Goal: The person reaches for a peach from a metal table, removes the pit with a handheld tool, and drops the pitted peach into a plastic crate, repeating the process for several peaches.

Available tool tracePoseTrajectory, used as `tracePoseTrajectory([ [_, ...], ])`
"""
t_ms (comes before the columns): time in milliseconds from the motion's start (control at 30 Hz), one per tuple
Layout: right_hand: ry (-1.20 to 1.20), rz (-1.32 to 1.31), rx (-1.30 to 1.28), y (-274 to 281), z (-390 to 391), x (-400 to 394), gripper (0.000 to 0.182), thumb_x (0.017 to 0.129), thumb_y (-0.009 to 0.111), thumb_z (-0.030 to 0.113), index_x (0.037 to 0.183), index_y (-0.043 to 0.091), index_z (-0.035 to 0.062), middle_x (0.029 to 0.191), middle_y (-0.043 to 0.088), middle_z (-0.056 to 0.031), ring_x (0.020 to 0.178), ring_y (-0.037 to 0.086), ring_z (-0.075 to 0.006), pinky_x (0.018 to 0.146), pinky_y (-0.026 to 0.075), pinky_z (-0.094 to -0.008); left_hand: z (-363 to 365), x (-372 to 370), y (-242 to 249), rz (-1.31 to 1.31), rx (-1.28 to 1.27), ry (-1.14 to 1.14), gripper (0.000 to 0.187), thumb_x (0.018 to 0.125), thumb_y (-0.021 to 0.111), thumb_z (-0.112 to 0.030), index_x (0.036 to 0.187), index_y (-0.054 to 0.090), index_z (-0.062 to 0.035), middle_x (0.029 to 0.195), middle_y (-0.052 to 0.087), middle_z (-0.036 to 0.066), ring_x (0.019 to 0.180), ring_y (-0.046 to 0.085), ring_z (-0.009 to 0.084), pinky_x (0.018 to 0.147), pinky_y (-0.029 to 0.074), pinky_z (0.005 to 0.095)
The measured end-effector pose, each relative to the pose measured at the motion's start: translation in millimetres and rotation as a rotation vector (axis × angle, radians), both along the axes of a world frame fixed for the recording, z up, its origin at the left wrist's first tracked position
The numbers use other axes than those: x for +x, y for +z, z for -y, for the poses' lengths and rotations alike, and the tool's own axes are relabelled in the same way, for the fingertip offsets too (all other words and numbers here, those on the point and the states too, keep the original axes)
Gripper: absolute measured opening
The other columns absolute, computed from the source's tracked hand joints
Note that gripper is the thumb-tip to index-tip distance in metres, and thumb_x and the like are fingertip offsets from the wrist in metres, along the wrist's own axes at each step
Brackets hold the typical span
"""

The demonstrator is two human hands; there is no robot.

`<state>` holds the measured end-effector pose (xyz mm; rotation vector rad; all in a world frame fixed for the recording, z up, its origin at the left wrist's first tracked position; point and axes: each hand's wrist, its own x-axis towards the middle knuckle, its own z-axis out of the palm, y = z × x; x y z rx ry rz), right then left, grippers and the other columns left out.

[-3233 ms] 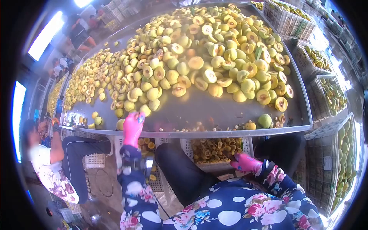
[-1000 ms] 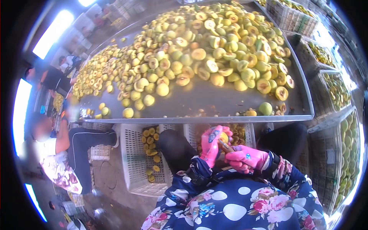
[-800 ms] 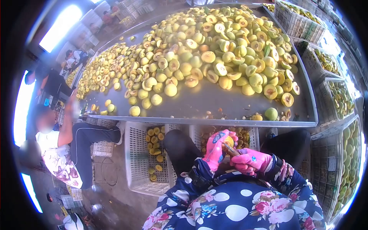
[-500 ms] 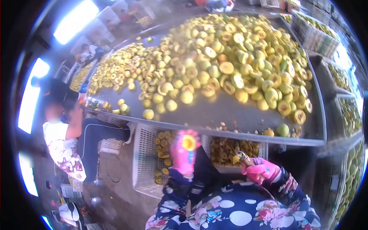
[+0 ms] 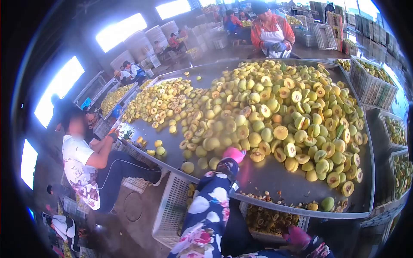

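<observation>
My left hand, in a pink glove, reaches over the metal table to the near edge of a heap of yellow-green peach halves. Its fingertips are right at the fruit and mostly hidden from view. Low in front of my body, my right hand, also pink-gloved, is blurred and curled closed. The wooden-handled pitting tool with a curved metal end, seen in it just before, barely shows now. Many halves lie cut side up, some with the stone in place.
Below the table edge stand a white crate and a crate of dark fruit scraps. A seated person works at the left, another person across the table. Full crates are stacked at the right.
My left hand, which held up a yellow peach half above the crate, has moved forward to the heap. My right hand has dropped lower. The view has tilted up, showing the person opposite.
</observation>
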<state>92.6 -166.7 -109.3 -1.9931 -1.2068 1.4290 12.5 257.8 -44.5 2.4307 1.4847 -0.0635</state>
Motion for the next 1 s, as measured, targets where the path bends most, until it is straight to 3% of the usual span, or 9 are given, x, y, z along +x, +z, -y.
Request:
tracePoseTrajectory([
  [100, 0.019, -0.020, -0.122, 22.4, -2.3, 8.3, 0.023, 0.087, 0.053, 0.020, 0.096, 0.052, 0.0000, 0.069, 0.056, -0.0113, 0.065, 0.058, -0.0231, 0.058, 0.044, -0.0356, 3.4, 3.9, -20.1, 0.145, 0.069, 0.161, 0.044, 0.083, 0.056, -0.040, 0.098, 0.063, 0.0006, 0.097, 0.063, 0.026, 0.097, 0.062, 0.0318, 0.082, 0.049, 0.0383],
  [133, 0.032, -0.055, -0.190, 30.2, -3.5, 8.5, 0.024, 0.086, 0.055, 0.020, 0.098, 0.052, -0.0002, 0.068, 0.055, -0.0120, 0.065, 0.058, -0.0238, 0.059, 0.044, -0.0359, 2.8, -3.4, -14.7, 0.470, -0.397, 0.382, 0.033, 0.081, 0.061, -0.025, 0.103, 0.061, -0.0004, 0.101, 0.061, 0.025, 0.099, 0.061, 0.0302, 0.082, 0.051, 0.0384],
  [233, 0.096, -0.038, -0.076, 19.2, 2.8, 6.9, 0.041, 0.085, 0.057, 0.035, 0.096, 0.053, -0.0040, 0.066, 0.061, -0.0129, 0.060, 0.061, -0.0217, 0.055, 0.047, -0.0340, 15.0, -52.3, -24.5, 1.316, -1.030, 0.344, 0.042, 0.081, 0.061, -0.011, 0.121, 0.049, -0.0014, 0.105, 0.055, 0.017, 0.097, 0.057, 0.0281, 0.081, 0.052, 0.0423],
  [300, 0.170, -0.058, 0.156, 11.7, 7.0, 6.2, 0.037, 0.086, 0.057, 0.032, 0.095, 0.053, -0.0035, 0.067, 0.060, -0.0104, 0.058, 0.058, -0.0196, 0.054, 0.046, -0.0335, 42.9, -72.5, -4.3, 1.445, -1.186, 0.301, 0.049, 0.081, 0.059, -0.006, 0.127, 0.043, -0.0024, 0.116, 0.050, 0.019, 0.102, 0.055, 0.0319, 0.087, 0.050, 0.0449],
  [400, 0.023, -0.355, 0.212, 24.0, 6.1, -1.8, 0.029, 0.086, 0.058, 0.026, 0.094, 0.052, -0.0011, 0.069, 0.057, -0.0056, 0.055, 0.054, -0.0149, 0.052, 0.044, -0.0306, 98.9, -83.3, 31.0, 1.518, -1.209, 0.237, 0.047, 0.085, 0.057, -0.012, 0.129, 0.041, -0.0021, 0.118, 0.049, 0.022, 0.107, 0.052, 0.0360, 0.093, 0.046, 0.0475],
  [500, -0.215, -0.899, 0.153, 49.3, 2.7, -8.8, 0.019, 0.086, 0.060, 0.019, 0.096, 0.052, 0.0044, 0.072, 0.053, -0.0002, 0.052, 0.048, -0.0077, 0.047, 0.039, -0.0230, 146.4, -82.8, 54.7, 1.778, -1.571, 0.265, 0.047, 0.089, 0.053, -0.024, 0.130, 0.041, -0.0026, 0.123, 0.048, 0.021, 0.111, 0.051, 0.0360, 0.098, 0.040, 0.0508],
  [567, -0.273, -0.900, 0.121, 74.9, 0.8, -11.3, 0.020, 0.087, 0.059, 0.018, 0.101, 0.051, 0.0069, 0.070, 0.051, 0.0012, 0.050, 0.045, -0.0037, 0.045, 0.036, -0.0176, 173.1, -77.3, 61.9, 1.848, -1.695, 0.328, 0.049, 0.091, 0.047, -0.030, 0.131, 0.040, -0.0005, 0.128, 0.044, 0.026, 0.119, 0.042, 0.0400, 0.103, 0.034, 0.0523],
  [833, -0.408, -0.721, 0.275, 137.9, 4.0, -6.9, 0.029, 0.090, 0.056, 0.021, 0.111, 0.047, 0.0026, 0.070, 0.053, -0.0007, 0.047, 0.047, -0.0058, 0.043, 0.038, -0.0184, 242.7, -51.8, 75.9, 1.694, -1.738, 0.211, 0.053, 0.090, 0.048, -0.025, 0.135, 0.035, 0.0018, 0.134, 0.041, 0.023, 0.125, 0.038, 0.0390, 0.105, 0.032, 0.0505],
  [1000, -0.409, -0.713, 0.316, 143.8, 7.0, -11.2, 0.030, 0.091, 0.054, 0.022, 0.113, 0.046, 0.0027, 0.069, 0.055, -0.0016, 0.046, 0.049, -0.0062, 0.043, 0.039, -0.0189, 270.2, -44.7, 71.5, 1.653, -1.831, 0.148, 0.057, 0.088, 0.050, -0.024, 0.135, 0.033, 0.0048, 0.135, 0.040, 0.023, 0.127, 0.035, 0.0389, 0.105, 0.031, 0.0500],
])
